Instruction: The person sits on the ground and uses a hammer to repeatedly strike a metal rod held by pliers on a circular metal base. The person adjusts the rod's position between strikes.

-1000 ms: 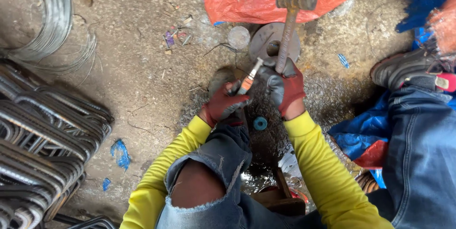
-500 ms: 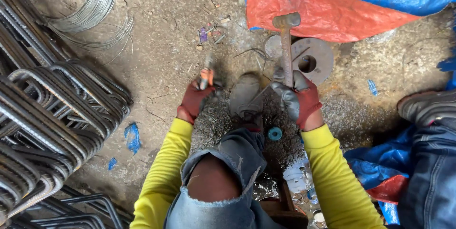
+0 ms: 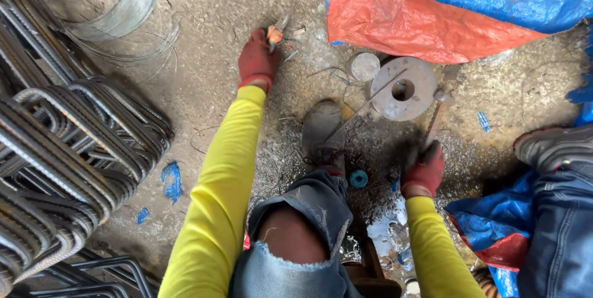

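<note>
Two red-gloved hands working over dirt ground: left hand [image 3: 257, 60] gripping orange-handled pliers [image 3: 275, 33] far forward, right hand [image 3: 424, 168] clasping wooden hammer handle [image 3: 433, 122] beside round holed steel plate [image 3: 404, 88].

Bent rebar stirrups [image 3: 68, 150] stacked left; wire coil [image 3: 123, 1]; orange tarp [image 3: 407, 23], prob. plastic.

The left hand [image 3: 257, 60] has stretched away from the knee to upper centre of the frame, carrying the orange-handled pliers [image 3: 275, 33] along. The hammer [image 3: 432, 119] in the right hand [image 3: 424, 171] has dropped from upright to beside the round steel plate [image 3: 404, 88].
</note>
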